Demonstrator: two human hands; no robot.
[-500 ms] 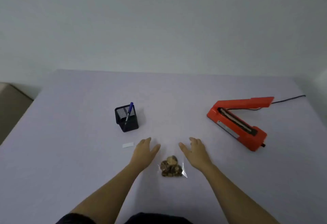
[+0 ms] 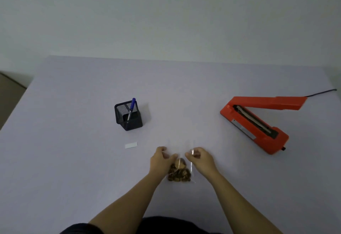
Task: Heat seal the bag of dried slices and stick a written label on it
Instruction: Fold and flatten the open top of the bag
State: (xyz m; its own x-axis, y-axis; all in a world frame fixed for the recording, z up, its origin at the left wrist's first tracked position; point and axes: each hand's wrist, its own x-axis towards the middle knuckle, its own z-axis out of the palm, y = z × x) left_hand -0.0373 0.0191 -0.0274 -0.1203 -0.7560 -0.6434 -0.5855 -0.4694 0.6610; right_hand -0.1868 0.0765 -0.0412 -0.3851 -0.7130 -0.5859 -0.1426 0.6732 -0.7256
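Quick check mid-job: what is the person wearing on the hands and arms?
The left hand and right hand are bare: no gloves, rings or watch show. Both forearms are uncovered. A dark sleeve shows only at the left upper arm, by the bottom edge.

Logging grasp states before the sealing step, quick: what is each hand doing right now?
Left hand: fingers curled, pinching the top of the bag of dried slices.
Right hand: pinching the same bag's top on the other side.
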